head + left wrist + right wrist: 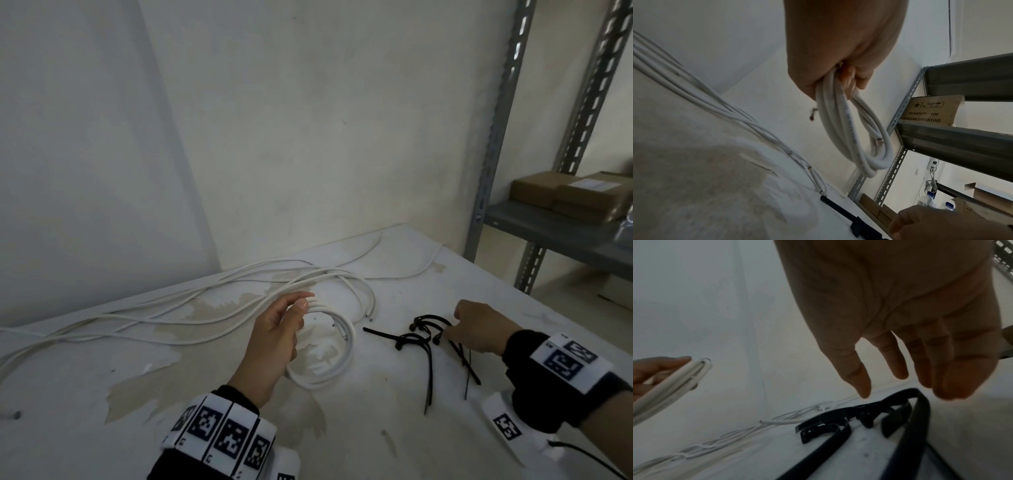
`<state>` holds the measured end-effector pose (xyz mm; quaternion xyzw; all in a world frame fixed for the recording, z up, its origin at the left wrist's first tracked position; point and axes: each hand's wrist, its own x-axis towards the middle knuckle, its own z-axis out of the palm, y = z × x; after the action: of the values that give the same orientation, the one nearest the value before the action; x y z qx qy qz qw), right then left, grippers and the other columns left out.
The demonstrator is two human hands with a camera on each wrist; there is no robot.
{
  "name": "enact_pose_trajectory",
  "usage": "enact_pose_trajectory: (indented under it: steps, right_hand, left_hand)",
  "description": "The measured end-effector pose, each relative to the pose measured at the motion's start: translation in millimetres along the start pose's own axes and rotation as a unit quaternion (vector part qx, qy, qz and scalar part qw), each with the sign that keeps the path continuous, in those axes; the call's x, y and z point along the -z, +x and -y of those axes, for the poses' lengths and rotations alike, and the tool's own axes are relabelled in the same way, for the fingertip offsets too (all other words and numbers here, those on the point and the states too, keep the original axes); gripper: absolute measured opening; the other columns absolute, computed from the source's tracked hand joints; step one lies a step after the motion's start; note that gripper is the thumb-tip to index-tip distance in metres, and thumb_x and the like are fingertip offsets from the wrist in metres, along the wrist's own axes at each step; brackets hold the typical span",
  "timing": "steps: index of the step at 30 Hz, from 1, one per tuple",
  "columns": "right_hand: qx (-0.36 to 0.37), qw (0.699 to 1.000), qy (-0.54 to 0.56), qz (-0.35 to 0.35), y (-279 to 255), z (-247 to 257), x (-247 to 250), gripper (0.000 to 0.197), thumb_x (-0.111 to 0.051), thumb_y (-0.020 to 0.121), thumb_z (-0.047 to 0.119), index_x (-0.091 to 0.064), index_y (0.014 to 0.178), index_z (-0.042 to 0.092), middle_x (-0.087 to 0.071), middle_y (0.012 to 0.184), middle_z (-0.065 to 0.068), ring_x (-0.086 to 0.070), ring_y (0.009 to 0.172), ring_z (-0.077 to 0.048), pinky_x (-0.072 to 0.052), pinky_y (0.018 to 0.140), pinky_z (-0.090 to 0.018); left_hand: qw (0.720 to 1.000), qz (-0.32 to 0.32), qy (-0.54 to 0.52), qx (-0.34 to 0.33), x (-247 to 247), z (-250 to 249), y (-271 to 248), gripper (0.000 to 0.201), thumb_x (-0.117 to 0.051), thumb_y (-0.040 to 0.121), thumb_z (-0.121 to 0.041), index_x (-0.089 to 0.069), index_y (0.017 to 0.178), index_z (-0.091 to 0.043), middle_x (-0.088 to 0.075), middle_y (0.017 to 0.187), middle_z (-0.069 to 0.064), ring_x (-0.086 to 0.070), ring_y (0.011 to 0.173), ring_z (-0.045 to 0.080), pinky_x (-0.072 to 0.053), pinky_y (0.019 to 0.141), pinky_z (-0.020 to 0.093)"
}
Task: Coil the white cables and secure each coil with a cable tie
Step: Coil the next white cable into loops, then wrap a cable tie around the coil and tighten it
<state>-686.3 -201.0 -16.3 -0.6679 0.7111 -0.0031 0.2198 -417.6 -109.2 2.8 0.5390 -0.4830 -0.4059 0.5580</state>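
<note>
Left hand grips a coiled white cable, fingers curled round the top of the coil; the coil hangs from the hand just above the desk, whether its bottom touches is unclear. About three or four turns, exact count hard to make out. Bare wire ends poke from the coil.

Right hand is over the pile of black cable ties, fingers relaxed, pointing down, gripping nothing in the wrist view; in the head view the fingertips are hidden behind the knuckles, contact with a tie cannot be told. Ties overlap, roughly four to six, count unsure; tails run toward the near edge.

Loose white cables lie uncoiled across the left and far side of the desk, several strands, tangled, cut off at the left frame edge.

Metal shelf rack at right holds brown cardboard boxes, partly cut off. One box reads "QUANTITY : 100" and "JANGAN DIBANTING", first letter partly hidden by the post. Wristbands carry black-and-white square markers, not readable.
</note>
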Motion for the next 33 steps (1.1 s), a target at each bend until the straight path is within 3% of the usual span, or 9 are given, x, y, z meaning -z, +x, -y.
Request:
enact_pose_trajectory:
  steps: [1,3,6,8,10,16,24,28,33]
  right_hand:
    - [-0.010,1.000,0.002,0.004,0.7,1.4,0.0,0.020,-0.055,0.090,0.025,-0.047,0.088,0.006,-0.057,0.088,-0.008,-0.051,0.071,-0.016,-0.042,0.054,-0.019]
    - [-0.020,1.000,-0.012,0.000,2.7,5.0,-0.4,0.028,-0.051,0.088,0.010,-0.038,0.064,0.011,-0.053,0.053,-0.002,-0.045,0.053,-0.012,-0.035,0.039,-0.014]
    - [-0.005,0.999,-0.041,-0.016,3.3,10.7,0.9,0.028,-0.048,0.082,-0.001,-0.038,0.059,0.011,-0.053,0.073,-0.007,-0.047,0.057,-0.015,-0.034,0.045,-0.017]
    - [0.018,0.998,-0.017,-0.050,0.7,17.4,3.8,0.010,-0.047,0.084,0.001,-0.052,0.076,0.002,-0.058,0.093,-0.014,-0.055,0.075,-0.023,-0.043,0.058,-0.022]
    - [0.045,0.995,0.023,-0.088,-1.6,24.4,4.8,0.013,-0.051,0.086,0.003,-0.059,0.094,-0.003,-0.059,0.102,-0.015,-0.058,0.082,-0.025,-0.047,0.068,-0.028]
    - [0.195,0.944,0.260,-0.061,-49.7,80.8,4.3,0.003,-0.062,0.084,0.003,-0.065,0.083,0.004,-0.061,0.061,-0.007,-0.058,0.041,-0.004,-0.044,0.043,-0.013]
    - [0.278,0.871,0.404,0.031,-99.7,163.9,-36.7,0.013,-0.068,0.077,-0.001,-0.060,0.068,0.005,-0.060,0.052,-0.006,-0.059,0.042,-0.012,-0.048,0.044,-0.020]
    - [0.299,0.872,0.385,0.034,-109.1,190.9,-54.0,0.014,-0.057,0.079,-0.003,-0.062,0.072,0.008,-0.061,0.053,-0.007,-0.057,0.041,-0.009,-0.049,0.048,-0.019]
    - [0.290,0.879,0.379,-0.017,-112.2,218.1,-61.6,0.016,-0.058,0.075,-0.003,-0.050,0.071,0.010,-0.055,0.062,-0.009,-0.051,0.035,-0.012,-0.038,0.034,-0.019]
  left_hand:
    - [1.000,-0.001,-0.003,0.001,0.6,-0.8,-0.3,0.020,-0.046,0.095,-0.019,-0.066,0.095,-0.022,-0.038,0.057,-0.006,-0.023,0.039,0.004,-0.023,0.038,0.015]
    - [1.000,-0.007,-0.007,0.002,3.4,-2.7,-1.2,0.020,-0.046,0.095,-0.018,-0.066,0.094,-0.022,-0.038,0.056,-0.008,-0.023,0.040,0.004,-0.023,0.039,0.015]
    - [1.000,-0.018,-0.012,0.004,10.3,-4.5,-2.9,0.021,-0.046,0.095,-0.019,-0.066,0.092,-0.023,-0.039,0.055,-0.010,-0.023,0.040,0.004,-0.023,0.039,0.015]
    - [1.000,-0.024,-0.014,0.005,15.7,-5.7,-3.8,0.021,-0.045,0.095,-0.020,-0.066,0.092,-0.022,-0.038,0.055,-0.009,-0.023,0.040,0.004,-0.022,0.039,0.015]
    - [0.999,-0.031,-0.017,0.005,20.8,-6.9,-4.7,0.021,-0.045,0.095,-0.019,-0.066,0.093,-0.020,-0.037,0.055,-0.008,-0.023,0.040,0.004,-0.021,0.039,0.015]
    - [0.998,-0.055,-0.015,0.004,37.7,-10.6,-10.0,0.021,-0.045,0.095,-0.021,-0.066,0.095,-0.020,-0.038,0.060,-0.005,-0.025,0.041,0.003,-0.024,0.040,0.015]
    - [0.992,-0.125,-0.004,-0.019,63.4,-11.2,-21.3,0.020,-0.046,0.095,-0.019,-0.066,0.094,-0.020,-0.043,0.054,-0.011,-0.033,0.043,0.003,-0.027,0.039,0.015]
    - [0.984,-0.174,0.006,-0.042,79.2,-10.1,-27.5,0.020,-0.046,0.095,-0.019,-0.065,0.092,-0.024,-0.048,0.057,-0.011,-0.036,0.048,0.004,-0.029,0.041,0.015]
    - [0.974,-0.208,0.022,-0.086,91.0,-9.6,-34.8,0.018,-0.047,0.094,-0.019,-0.064,0.093,-0.026,-0.051,0.064,-0.012,-0.043,0.053,0.001,-0.035,0.052,0.017]
